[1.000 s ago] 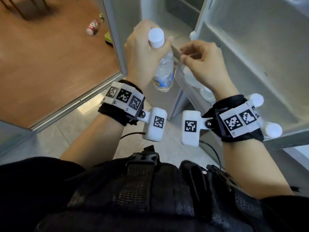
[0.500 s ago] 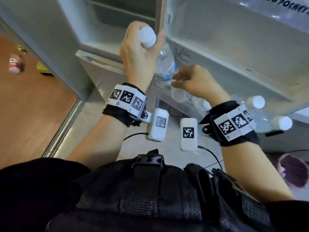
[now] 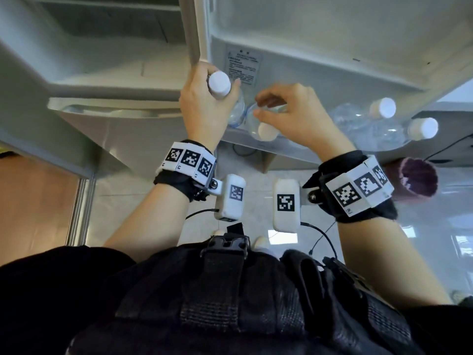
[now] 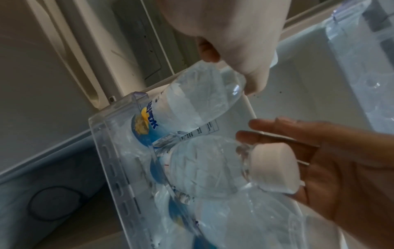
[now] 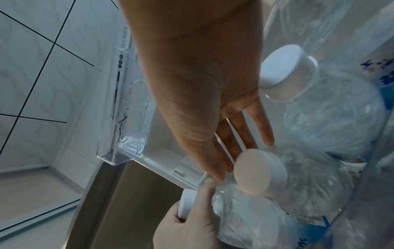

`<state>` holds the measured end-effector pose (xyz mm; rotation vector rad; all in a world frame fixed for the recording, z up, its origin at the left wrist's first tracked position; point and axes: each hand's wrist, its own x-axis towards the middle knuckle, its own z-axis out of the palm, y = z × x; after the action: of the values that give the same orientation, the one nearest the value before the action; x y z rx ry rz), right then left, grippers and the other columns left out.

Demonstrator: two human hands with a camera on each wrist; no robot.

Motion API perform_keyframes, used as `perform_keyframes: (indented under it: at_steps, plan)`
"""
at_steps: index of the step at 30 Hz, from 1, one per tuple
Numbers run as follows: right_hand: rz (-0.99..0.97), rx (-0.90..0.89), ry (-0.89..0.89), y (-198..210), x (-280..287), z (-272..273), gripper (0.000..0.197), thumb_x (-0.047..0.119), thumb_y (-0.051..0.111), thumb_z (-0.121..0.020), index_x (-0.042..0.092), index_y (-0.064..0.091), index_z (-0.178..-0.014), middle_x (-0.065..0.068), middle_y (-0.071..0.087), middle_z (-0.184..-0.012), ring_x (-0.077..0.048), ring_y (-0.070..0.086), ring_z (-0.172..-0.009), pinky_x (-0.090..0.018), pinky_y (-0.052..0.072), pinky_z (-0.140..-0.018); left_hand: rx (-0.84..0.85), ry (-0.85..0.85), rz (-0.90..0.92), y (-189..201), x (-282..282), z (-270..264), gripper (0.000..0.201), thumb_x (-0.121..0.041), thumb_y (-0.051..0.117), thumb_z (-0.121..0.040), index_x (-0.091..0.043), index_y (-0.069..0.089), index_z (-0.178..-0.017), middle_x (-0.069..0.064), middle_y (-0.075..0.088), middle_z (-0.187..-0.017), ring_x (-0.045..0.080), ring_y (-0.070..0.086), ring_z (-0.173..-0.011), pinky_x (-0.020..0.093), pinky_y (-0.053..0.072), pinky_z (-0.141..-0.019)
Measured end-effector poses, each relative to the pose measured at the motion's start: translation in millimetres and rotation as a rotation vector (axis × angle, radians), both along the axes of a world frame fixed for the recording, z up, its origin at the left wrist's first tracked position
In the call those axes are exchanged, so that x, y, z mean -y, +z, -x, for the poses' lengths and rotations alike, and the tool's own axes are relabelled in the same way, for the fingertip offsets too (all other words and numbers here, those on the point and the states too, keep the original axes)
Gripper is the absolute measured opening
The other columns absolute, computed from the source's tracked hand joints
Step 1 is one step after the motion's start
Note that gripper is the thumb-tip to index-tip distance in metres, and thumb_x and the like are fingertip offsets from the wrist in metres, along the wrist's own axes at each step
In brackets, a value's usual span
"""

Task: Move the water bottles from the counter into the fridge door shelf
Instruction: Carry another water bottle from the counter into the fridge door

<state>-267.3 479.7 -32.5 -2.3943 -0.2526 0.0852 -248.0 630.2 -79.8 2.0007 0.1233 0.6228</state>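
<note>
My left hand (image 3: pixel 217 80) grips a clear water bottle (image 3: pixel 235 111) by its white-capped neck. The bottle's base stands tilted inside the left end of the clear door shelf (image 4: pixel 110 151). In the left wrist view this bottle (image 4: pixel 192 104) leans against a second bottle (image 4: pixel 204 165) in the shelf. My right hand (image 3: pixel 263 106) touches the second bottle's shoulder near its cap (image 3: pixel 266 130), fingers nearly straight (image 5: pixel 245 134). Two more capped bottles (image 3: pixel 382 107) (image 3: pixel 422 128) lie further right in the shelf.
The open fridge door's inner wall (image 3: pixel 332 47) rises behind the shelf. A clear egg pocket tray (image 5: pixel 121 118) hangs above. The fridge body and a drawer front (image 3: pixel 115 108) stand left. A purple bin (image 3: pixel 417 178) sits on the tiled floor.
My left hand has carried the bottle right and down into the shelf's left end. My right hand has settled onto the neighbouring bottle. The head view has swung towards the door.
</note>
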Motion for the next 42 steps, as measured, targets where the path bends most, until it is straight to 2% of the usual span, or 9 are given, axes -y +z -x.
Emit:
perform_keyframes:
  at_steps: [5,11,15,19,25,29,33,38,42]
  plan:
    - [-0.087,0.075,-0.083,-1.4,5.6,2.6,0.019,0.013,0.065,-0.081,0.008,0.068,-0.099,-0.004,0.069,-0.090,-0.008,0.062,-0.081,0.002,0.041,-0.073,-0.027,-0.008,-0.112,6.5,0.3,3.7,0.035,-0.040,0.066,-0.074,-0.008,0.060,-0.087,0.010,0.062,-0.089,0.018,0.054,-0.073,0.022,0.036,-0.061]
    - [-0.191,0.152,-0.153,3.5,17.6,11.6,0.016,0.011,0.061,-0.081,0.009,0.069,-0.096,0.003,0.066,-0.083,-0.001,0.060,-0.072,0.000,0.045,-0.070,0.034,0.088,-0.196,21.5,9.1,17.1,0.031,-0.044,0.060,-0.077,-0.017,0.066,-0.092,0.011,0.056,-0.100,0.019,0.054,-0.089,0.011,0.031,-0.064]
    - [-0.229,0.209,-0.173,9.2,35.0,26.8,0.015,0.012,0.061,-0.083,0.010,0.070,-0.096,0.006,0.065,-0.082,0.003,0.060,-0.070,-0.002,0.046,-0.070,0.146,0.090,-0.168,37.4,26.5,31.4,0.022,-0.035,0.061,-0.080,-0.014,0.065,-0.084,0.011,0.058,-0.093,0.016,0.056,-0.079,0.000,0.029,-0.060]
    - [-0.250,0.252,-0.201,13.5,61.7,47.3,0.015,0.014,0.061,-0.083,0.011,0.070,-0.094,0.007,0.067,-0.082,0.010,0.059,-0.067,-0.003,0.047,-0.070,0.197,-0.018,-0.154,50.6,55.7,50.5,0.017,-0.027,0.060,-0.082,-0.011,0.064,-0.078,0.010,0.061,-0.084,0.012,0.049,-0.065,0.008,0.034,-0.061]
    - [-0.286,0.274,-0.283,18.9,114.0,83.4,0.014,0.010,0.060,-0.080,0.008,0.070,-0.089,0.000,0.070,-0.081,-0.016,0.069,-0.074,-0.023,0.056,-0.073,0.178,-0.240,-0.127,55.1,114.2,79.2,0.012,-0.018,0.058,-0.080,-0.009,0.063,-0.075,0.010,0.061,-0.075,0.014,0.054,-0.062,0.029,0.048,-0.061]
    - [-0.298,0.297,-0.456,12.7,151.3,101.3,0.015,0.010,0.058,-0.075,0.008,0.068,-0.086,0.004,0.065,-0.074,-0.017,0.067,-0.069,-0.030,0.057,-0.071,0.057,-0.374,-0.190,49.1,151.2,86.2,0.014,-0.016,0.062,-0.076,-0.010,0.064,-0.089,0.010,0.062,-0.089,0.017,0.059,-0.078,0.030,0.051,-0.074]
    - [-0.263,0.220,-0.617,2.9,178.5,106.8,0.028,0.012,0.060,-0.074,0.011,0.062,-0.102,0.009,0.062,-0.076,-0.013,0.062,-0.074,-0.035,0.055,-0.080,-0.113,-0.485,-0.428,51.4,180.4,76.9,0.040,-0.013,0.066,-0.076,-0.015,0.057,-0.115,0.010,0.052,-0.119,0.026,0.046,-0.110,0.025,0.034,-0.091]
    - [-0.199,0.047,-0.599,-10.6,188.7,91.5,0.053,0.022,0.067,-0.076,0.015,0.047,-0.124,0.000,0.058,-0.089,-0.029,0.062,-0.093,-0.048,0.053,-0.086,-0.169,-0.560,-0.485,51.0,191.2,54.6,0.047,-0.011,0.069,-0.077,-0.019,0.054,-0.122,0.008,0.050,-0.124,0.025,0.046,-0.115,0.030,0.035,-0.098]
    - [-0.192,0.007,-0.605,-14.7,187.7,69.3,0.032,0.025,0.070,-0.077,0.017,0.054,-0.103,0.012,0.047,-0.069,-0.024,0.057,-0.080,-0.035,0.050,-0.074,-0.177,-0.576,-0.478,54.3,190.7,31.9,0.035,-0.016,0.073,-0.073,-0.023,0.063,-0.106,0.005,0.065,-0.109,0.027,0.058,-0.101,0.039,0.047,-0.091]
